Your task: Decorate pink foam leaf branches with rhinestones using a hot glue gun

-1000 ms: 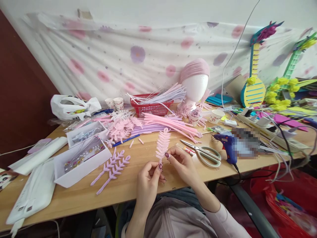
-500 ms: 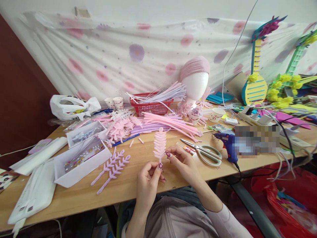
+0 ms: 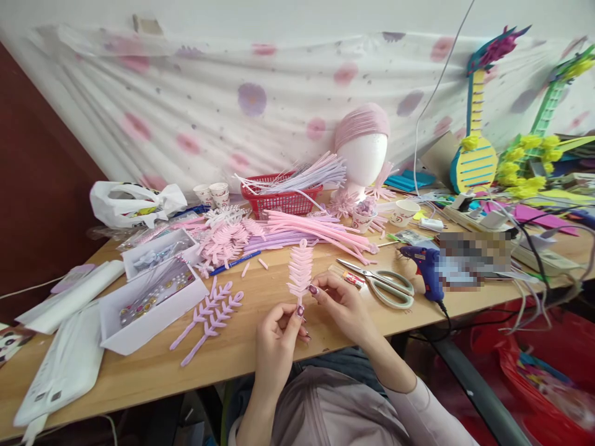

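Note:
A pale pink pipe-cleaner leaf (image 3: 300, 267) stands upright above the front of the table, its looped tip at the top. My left hand (image 3: 277, 337) pinches its stem from below between thumb and fingers. On the leaf's lower right side, my right hand (image 3: 343, 308) has thumb and forefinger closed at the edge of a bottom frond. Two purple pipe-cleaner sprigs (image 3: 214, 314) lie to the left. Scissors (image 3: 389, 288) rest just right of my right hand, beside a small red-and-white tube (image 3: 353, 279).
Behind lie pink pipe cleaners (image 3: 320, 229), a pile of pink leaves (image 3: 227, 240) and a red basket (image 3: 281, 203). White boxes (image 3: 153, 325) with beads stand left. A blue glue gun (image 3: 428, 272), cords and a power strip (image 3: 469, 217) occupy the right. A foam head (image 3: 363, 155) stands at the back.
The camera view has shifted slightly. Both hands keep nearly the same hold on the pink leaf, with the right fingertips moved very slightly left.

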Demonstrator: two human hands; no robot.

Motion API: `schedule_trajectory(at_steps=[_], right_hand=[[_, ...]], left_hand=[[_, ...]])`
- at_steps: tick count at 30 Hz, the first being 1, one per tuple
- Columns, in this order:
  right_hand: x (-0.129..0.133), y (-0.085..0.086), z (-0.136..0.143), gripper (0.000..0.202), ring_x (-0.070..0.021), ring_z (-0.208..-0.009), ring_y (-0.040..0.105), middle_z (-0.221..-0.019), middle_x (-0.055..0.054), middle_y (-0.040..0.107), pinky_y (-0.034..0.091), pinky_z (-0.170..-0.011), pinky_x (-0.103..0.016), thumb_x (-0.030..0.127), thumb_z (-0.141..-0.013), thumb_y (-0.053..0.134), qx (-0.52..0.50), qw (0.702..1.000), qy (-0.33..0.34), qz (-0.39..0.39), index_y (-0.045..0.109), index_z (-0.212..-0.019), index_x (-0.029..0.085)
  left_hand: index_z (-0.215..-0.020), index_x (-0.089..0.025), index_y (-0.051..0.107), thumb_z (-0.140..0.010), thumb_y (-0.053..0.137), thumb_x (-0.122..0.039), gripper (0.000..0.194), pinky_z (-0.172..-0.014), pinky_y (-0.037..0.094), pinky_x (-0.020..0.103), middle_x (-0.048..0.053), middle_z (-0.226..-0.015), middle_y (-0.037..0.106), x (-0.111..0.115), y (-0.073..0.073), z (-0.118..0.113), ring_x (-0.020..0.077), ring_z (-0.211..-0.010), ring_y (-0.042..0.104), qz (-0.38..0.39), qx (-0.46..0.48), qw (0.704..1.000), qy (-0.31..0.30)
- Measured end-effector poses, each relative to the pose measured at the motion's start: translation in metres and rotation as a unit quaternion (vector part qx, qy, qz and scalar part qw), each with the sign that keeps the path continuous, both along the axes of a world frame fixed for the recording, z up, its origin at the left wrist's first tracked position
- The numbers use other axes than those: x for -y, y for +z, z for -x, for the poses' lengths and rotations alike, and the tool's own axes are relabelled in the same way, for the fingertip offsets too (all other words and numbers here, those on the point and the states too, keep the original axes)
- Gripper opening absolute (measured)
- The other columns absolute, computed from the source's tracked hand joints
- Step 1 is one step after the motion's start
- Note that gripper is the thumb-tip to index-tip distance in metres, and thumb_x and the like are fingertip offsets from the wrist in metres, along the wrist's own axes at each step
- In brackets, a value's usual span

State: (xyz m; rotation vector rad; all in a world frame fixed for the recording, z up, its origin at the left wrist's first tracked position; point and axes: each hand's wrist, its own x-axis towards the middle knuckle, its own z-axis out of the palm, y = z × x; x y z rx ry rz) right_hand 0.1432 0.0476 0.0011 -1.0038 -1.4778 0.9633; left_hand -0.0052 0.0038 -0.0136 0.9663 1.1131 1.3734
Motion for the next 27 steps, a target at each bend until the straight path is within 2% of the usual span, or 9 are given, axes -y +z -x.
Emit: schedule_trajectory(at_steps=[5,17,27], right_hand=[[-0.0005,-0.0006,-0.0013,0.035,-0.0184,-0.079,0.062,-0.088,-0.005,0.068,0.050,-0.068,-0.030,0.056,-0.087,0.066,-0.009,1.000,-0.015,0.011,0.068,-0.094,0.022],[-0.0025,0.0051,0.0001,0.036,-0.0173,-0.073,0.057,-0.080,-0.003,0.063,0.048,-0.065,-0.030,0.057,-0.085,0.068,-0.011,1.000,-0.011,-0.005,0.065,-0.081,0.021],[-0.0044,-0.0048,-0.0013,0.038,-0.0188,-0.077,0.058,-0.083,-0.004,0.063,0.048,-0.064,-0.030,0.059,-0.084,0.068,-0.019,1.000,-0.011,-0.004,0.066,-0.084,0.022]], left_hand=[[-0.075,-0.015,0.070,-0.076,0.077,-0.043,0.029,-0.049,0.056,0.022,-0.001,-0.062,0.065,-0.0005,-0.0004,-0.0003,0.0122,-0.051,0.061,-0.001,-0.001,1.000,0.000],[-0.075,-0.016,0.072,-0.075,0.078,-0.042,0.027,-0.049,0.056,0.022,-0.001,-0.063,0.066,-0.0006,-0.0008,-0.0004,0.0120,-0.051,0.061,-0.005,0.004,1.000,0.007],[-0.076,-0.015,0.073,-0.074,0.079,-0.041,0.026,-0.048,0.056,0.022,0.000,-0.064,0.067,-0.0002,-0.0009,0.0001,0.0121,-0.051,0.061,-0.007,0.014,1.000,0.009]])
